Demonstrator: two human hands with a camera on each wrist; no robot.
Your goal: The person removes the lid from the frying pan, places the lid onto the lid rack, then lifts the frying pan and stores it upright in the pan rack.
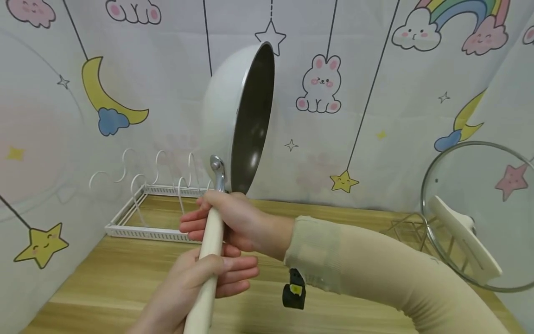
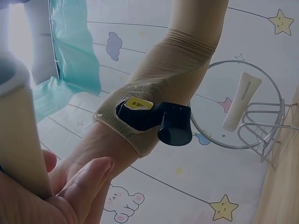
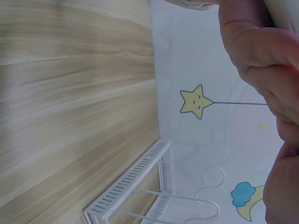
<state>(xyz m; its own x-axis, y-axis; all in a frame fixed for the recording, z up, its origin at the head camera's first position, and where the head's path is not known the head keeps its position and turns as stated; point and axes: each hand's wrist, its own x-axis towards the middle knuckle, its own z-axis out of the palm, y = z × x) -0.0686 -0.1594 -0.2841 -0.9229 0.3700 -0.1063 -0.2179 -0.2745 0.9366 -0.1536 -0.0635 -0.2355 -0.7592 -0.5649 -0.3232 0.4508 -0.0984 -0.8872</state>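
Observation:
A wok [image 1: 223, 106], white outside and dark inside, is held up on edge in the head view, its opening facing right. Its long cream handle [image 1: 213, 234] slants down toward the person. My right hand [image 1: 246, 222] grips the handle just below the metal joint, thumb across it and fingers reaching out behind. Lower down, my left hand [image 1: 185, 280] holds the same handle, the thumb over it and fingertips extending past its right side. In the left wrist view the handle end [image 2: 21, 135] rises beside the fingers.
At the back left stands a white rack [image 1: 146, 233] with curved wire loops. A glass lid [image 1: 492, 222] with a cream grip leans in a wire stand [image 1: 410, 229] at the right. The wooden table [image 1: 104, 283] meets a patterned curtain [image 1: 375, 185] behind.

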